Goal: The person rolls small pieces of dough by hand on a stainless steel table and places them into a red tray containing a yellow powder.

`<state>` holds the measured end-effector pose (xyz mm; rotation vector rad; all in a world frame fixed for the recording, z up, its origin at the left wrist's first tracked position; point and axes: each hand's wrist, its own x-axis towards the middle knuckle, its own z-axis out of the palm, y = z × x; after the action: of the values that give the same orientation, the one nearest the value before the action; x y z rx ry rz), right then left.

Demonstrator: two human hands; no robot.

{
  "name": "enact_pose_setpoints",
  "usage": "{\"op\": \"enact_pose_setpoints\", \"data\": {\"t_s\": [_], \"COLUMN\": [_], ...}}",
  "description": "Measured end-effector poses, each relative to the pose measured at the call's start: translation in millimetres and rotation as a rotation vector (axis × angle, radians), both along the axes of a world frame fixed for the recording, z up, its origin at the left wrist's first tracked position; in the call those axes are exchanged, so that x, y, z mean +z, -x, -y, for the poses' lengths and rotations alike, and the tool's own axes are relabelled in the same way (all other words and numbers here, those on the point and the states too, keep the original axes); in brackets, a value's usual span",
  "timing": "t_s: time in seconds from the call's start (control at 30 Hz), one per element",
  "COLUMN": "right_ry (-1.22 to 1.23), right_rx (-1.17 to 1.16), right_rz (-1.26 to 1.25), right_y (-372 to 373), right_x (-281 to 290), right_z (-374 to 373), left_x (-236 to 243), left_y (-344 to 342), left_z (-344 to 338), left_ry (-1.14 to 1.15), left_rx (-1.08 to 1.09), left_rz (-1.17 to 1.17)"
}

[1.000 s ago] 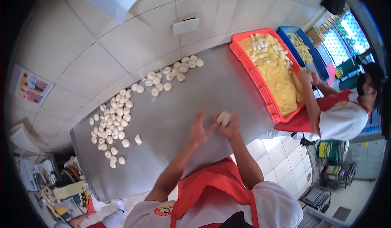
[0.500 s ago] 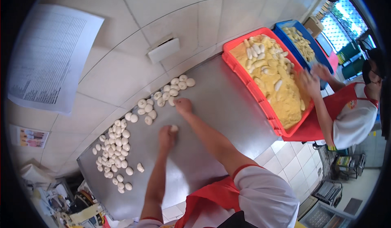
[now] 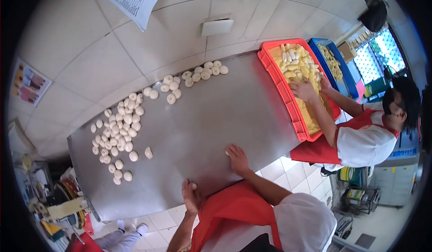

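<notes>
My left hand point(image 3: 191, 200) is curled around a small white dough ball point(image 3: 194, 186) at the near edge of the metal table, close to my red apron. Farther right, my right hand point(image 3: 238, 161) rests low over the tabletop, its fingers bent over a dough piece. Only a pale bit of that piece shows at the fingertips. Many round dough balls point(image 3: 123, 127) lie in a large cluster on the table's left part. Smaller groups of dough balls point(image 3: 205, 74) line the wall side. One odd-shaped dough piece point(image 3: 148, 152) lies apart from the cluster.
A red tray point(image 3: 288, 106) of yellow powder and oblong dough pieces stands at the table's right end. A co-worker's hands point(image 3: 306, 91) are in it. Behind is a blue tray point(image 3: 343, 86). The tiled wall point(image 3: 180, 31) borders the far side. Another person's legs point(image 3: 121, 238) show lower left.
Both my hands have come back from the wall-side dough groups to the table's near edge, the right one farther right. The co-worker's hands have lowered into the red tray. The view has shifted.
</notes>
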<state>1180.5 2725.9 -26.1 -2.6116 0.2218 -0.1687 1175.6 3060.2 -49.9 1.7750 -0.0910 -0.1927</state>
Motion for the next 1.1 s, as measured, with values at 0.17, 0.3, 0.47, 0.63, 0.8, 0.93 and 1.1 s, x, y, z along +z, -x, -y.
{"op": "enact_pose_setpoints", "data": {"t_s": [0.17, 0.3, 0.47, 0.63, 0.8, 0.93, 1.1], "right_ry": [0.253, 0.299, 0.258, 0.188, -0.460, -2.534, -2.295], "right_rx": [-0.120, -0.110, -0.224, -0.166, -0.449, -0.598, -0.306], "right_rz": [-0.314, -0.462, -0.217, -0.016, -0.129, 0.484, 1.091], "right_y": [-26.9, -167.4, -257.5, -154.8, -54.5, -22.5, -10.0], "right_x": [22.1, 71.2, 48.8, 36.1, 2.5, 7.7, 146.6], "right_z": [-11.2, -2.3, 35.7, 3.6, -14.7, 75.9, 197.1], "left_x": [55.1, 64.4, 67.6, 41.4, 73.6, 108.8, 101.5], "left_y": [-70.5, -173.0, -248.7, -176.6, -115.8, -111.2, -281.3], "left_z": [61.3, 123.4, 197.3, 131.8, 161.9, 263.3, 354.8], "left_ry": [-0.821, -1.115, -1.098, -0.756, -0.256, -0.142, -0.297], "left_rx": [-0.448, -0.472, -0.289, -0.351, -0.294, -0.507, -0.496], "left_rz": [0.279, 0.366, 0.346, 0.495, -0.157, 0.477, 0.322]}}
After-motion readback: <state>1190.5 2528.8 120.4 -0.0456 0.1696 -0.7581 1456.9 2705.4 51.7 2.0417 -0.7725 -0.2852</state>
